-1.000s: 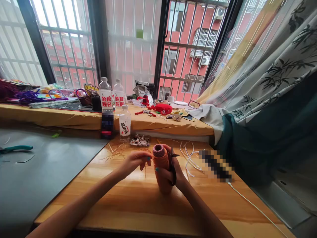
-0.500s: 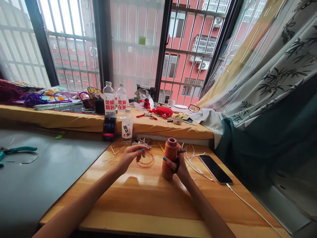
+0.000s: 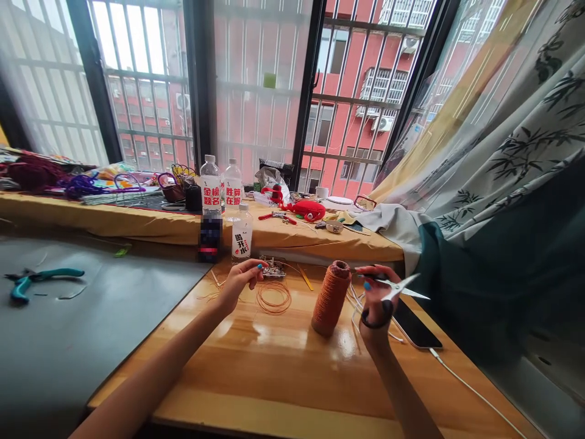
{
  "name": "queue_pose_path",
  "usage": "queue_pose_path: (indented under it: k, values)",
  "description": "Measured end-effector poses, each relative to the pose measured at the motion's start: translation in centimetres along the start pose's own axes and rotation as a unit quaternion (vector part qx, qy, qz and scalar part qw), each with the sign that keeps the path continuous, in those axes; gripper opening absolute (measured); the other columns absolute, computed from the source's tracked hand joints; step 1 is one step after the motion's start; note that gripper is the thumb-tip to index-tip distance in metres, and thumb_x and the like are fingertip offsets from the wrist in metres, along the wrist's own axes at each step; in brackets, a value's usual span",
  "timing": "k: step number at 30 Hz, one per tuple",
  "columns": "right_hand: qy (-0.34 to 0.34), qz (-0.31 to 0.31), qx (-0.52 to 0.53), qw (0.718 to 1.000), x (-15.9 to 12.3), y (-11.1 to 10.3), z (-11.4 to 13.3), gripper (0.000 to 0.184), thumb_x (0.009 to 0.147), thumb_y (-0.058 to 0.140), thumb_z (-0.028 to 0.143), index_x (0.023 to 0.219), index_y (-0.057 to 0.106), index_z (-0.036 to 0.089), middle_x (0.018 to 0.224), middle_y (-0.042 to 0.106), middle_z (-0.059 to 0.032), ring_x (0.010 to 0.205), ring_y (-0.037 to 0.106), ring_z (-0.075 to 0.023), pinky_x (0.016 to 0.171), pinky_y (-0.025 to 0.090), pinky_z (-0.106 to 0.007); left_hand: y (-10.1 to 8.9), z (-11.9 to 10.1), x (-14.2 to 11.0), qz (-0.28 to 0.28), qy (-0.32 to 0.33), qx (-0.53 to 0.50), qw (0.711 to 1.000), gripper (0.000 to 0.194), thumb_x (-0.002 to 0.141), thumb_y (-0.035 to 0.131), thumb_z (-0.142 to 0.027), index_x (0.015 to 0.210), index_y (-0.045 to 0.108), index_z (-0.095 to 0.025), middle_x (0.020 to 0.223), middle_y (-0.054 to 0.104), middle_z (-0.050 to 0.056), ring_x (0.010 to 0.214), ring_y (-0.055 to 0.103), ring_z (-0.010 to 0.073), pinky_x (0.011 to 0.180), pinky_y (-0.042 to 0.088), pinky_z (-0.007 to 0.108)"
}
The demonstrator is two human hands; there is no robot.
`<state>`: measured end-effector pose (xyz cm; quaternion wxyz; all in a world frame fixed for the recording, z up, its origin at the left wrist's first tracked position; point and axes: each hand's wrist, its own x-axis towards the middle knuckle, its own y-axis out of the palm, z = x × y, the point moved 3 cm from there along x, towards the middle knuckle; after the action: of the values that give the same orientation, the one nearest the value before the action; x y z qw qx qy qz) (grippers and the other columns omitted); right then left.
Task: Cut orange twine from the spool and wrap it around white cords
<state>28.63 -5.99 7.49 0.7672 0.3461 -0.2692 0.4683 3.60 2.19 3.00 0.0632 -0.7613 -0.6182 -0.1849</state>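
Desk (image 3: 274,372): one; I judge I'm drawing off thread (image 3: 283,263) here, and the next move calls for even tension.
Spool (image 3: 329,300): one, upright between my hands.
Right hand (image 3: 375,297): curled, holding scissors (image 3: 398,286).
Left hand (image 3: 241,281): narrow, seemingly pinching thread.
Scissors: one pair, blades apart.
Coil (image 3: 273,311): one, near left hand.

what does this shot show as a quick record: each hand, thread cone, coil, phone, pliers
left hand: thumb and fingers close together; any thread between unclear
right hand: holding scissors, blades spread
thread cone: on wooden table, between the hands
orange coil: on table, left of cone
phone: right of cone, white cable attached
pliers: far left, grey surface
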Motion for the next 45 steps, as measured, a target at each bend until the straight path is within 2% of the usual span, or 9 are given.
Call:
queue_pose_path:
  k: [3, 6, 8, 10, 13, 17, 25, 35, 45]
  values:
    - [0.022, 0.113, 0.12, 0.986, -1.1, 1.3, 1.8, 0.021, 0.068, 0.051, 0.034, 0.083, 0.051, 0.02, 0.062, 0.056, 0.0002, 0.06, 0.054, -0.0161, 0.061, 0.043, -0.032, -0.1, 0.0, 0.1, -0.007, -0.003, 0.0, 1.0, 0.021, 0.071, 0.055, -0.028, 0.084, 0.062, -0.013, 0.059, 0.051, -0.001, 0.047, 0.038, 0.0054, 0.043, 0.025, 0.019]
    - [0.208, 0.362, 0.183, 0.89, -4.3, 3.8, 1.1, 0.029, 0.073, 0.048, 0.042, 0.085, 0.053, 0.017, 0.056, 0.056, -0.0013, 0.048, 0.05, -0.0133, 0.045, 0.039, -0.026, -0.2, 0.0, 0.1, -0.014, -0.006, -0.001, 1.0, 0.021, 0.071, 0.056, -0.029, 0.084, 0.062, -0.014, 0.059, 0.051, -0.001, 0.048, 0.039, 0.0061, 0.043, 0.027, 0.018]
    - [0.307, 0.41, 0.181, 0.84, -6.4, 4.9, -0.1, 0.031, 0.073, 0.049, 0.042, 0.089, 0.053, 0.016, 0.061, 0.057, -0.0022, 0.05, 0.052, -0.0124, 0.043, 0.037, -0.022, -0.5, -0.1, 0.2, -0.027, 0.0, -0.004, 1.0, 0.021, 0.071, 0.056, -0.029, 0.083, 0.063, -0.014, 0.058, 0.051, -0.001, 0.048, 0.04, 0.0059, 0.043, 0.027, 0.018]
    - [0.374, 0.404, 0.178, 0.816, -7.7, 5.6, -1.4, 0.035, 0.073, 0.049, 0.046, 0.091, 0.053, 0.016, 0.067, 0.058, -0.0038, 0.057, 0.054, -0.0132, 0.043, 0.038, -0.021, -0.9, -0.3, 0.3, -0.042, 0.008, -0.012, 0.999, 0.02, 0.07, 0.056, -0.028, 0.083, 0.063, -0.014, 0.056, 0.05, -0.002, 0.048, 0.039, 0.0054, 0.043, 0.027, 0.017]
    - [0.428, 0.337, 0.164, 0.822, -8.1, 5.7, -3.0, 0.043, 0.069, 0.051, 0.051, 0.095, 0.052, 0.018, 0.074, 0.059, -0.0051, 0.065, 0.055, -0.0152, 0.045, 0.04, -0.022, -1.4, -0.4, 0.5, -0.058, 0.012, -0.027, 0.998, 0.019, 0.069, 0.056, -0.026, 0.083, 0.063, -0.014, 0.055, 0.05, -0.002, 0.047, 0.039, 0.0048, 0.043, 0.026, 0.017]
    - [0.45, 0.258, 0.133, 0.845, -7.5, 5.0, -4.0, 0.044, 0.067, 0.051, 0.054, 0.095, 0.052, 0.02, 0.077, 0.059, -0.0053, 0.071, 0.056, -0.0173, 0.046, 0.044, -0.023, -1.7, -0.5, 0.6, -0.065, 0.012, -0.046, 0.997, 0.019, 0.068, 0.057, -0.025, 0.082, 0.064, -0.014, 0.053, 0.049, -0.002, 0.046, 0.038, 0.0046, 0.042, 0.025, 0.018]
    - [0.467, 0.206, 0.097, 0.855, -7.4, 4.8, -5.4, 0.051, 0.062, 0.056, 0.056, 0.094, 0.051, 0.016, 0.071, 0.058, -0.0059, 0.063, 0.055, -0.0165, 0.037, 0.042, -0.021, -1.8, -0.9, 0.5, -0.078, 0.014, -0.063, 0.995, 0.018, 0.068, 0.056, -0.024, 0.08, 0.063, -0.013, 0.051, 0.047, -0.003, 0.045, 0.037, 0.0046, 0.041, 0.025, 0.017]
    - [0.453, 0.165, 0.042, 0.875, -7.8, 4.6, -5.8, 0.043, 0.066, 0.051, 0.055, 0.081, 0.047, 0.015, 0.06, 0.055, -0.0019, 0.052, 0.052, -0.0117, 0.032, 0.036, -0.016, -1.9, -0.9, 0.5, -0.084, 0.022, -0.058, 0.995, 0.019, 0.066, 0.057, -0.026, 0.078, 0.063, -0.013, 0.049, 0.046, -0.003, 0.045, 0.037, 0.0053, 0.041, 0.026, 0.018]
    - [0.475, 0.209, 0.04, 0.854, -8.4, 5.0, -4.6, 0.029, 0.07, 0.052, 0.043, 0.08, 0.047, 0.016, 0.063, 0.054, -0.0018, 0.052, 0.052, -0.0107, 0.031, 0.036, -0.015, -1.9, -1.1, 0.5, -0.092, 0.02, -0.046, 0.994, 0.018, 0.065, 0.056, -0.025, 0.076, 0.063, -0.013, 0.048, 0.046, -0.003, 0.044, 0.037, 0.0065, 0.041, 0.024, 0.019]
